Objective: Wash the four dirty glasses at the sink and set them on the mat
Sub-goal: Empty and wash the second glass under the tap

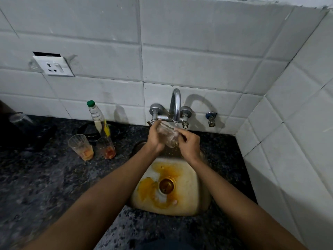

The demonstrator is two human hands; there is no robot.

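My left hand (155, 139) grips glass (166, 137) under running tap (175, 107); right hand (189, 146) pinches its rim (two dirty glasses (81, 147) wait left).

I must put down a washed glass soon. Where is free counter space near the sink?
Free: the dark counter in front of the two dirty glasses, left of the sink, and the strip between the sink and the right wall. Crowded: behind, around the bottle and second glass.

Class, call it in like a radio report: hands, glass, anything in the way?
Left hand and right hand both grip clear ribbed glass, tilted under running chrome tap. Two dirty glasses wait on dark counter. Nothing blocking.
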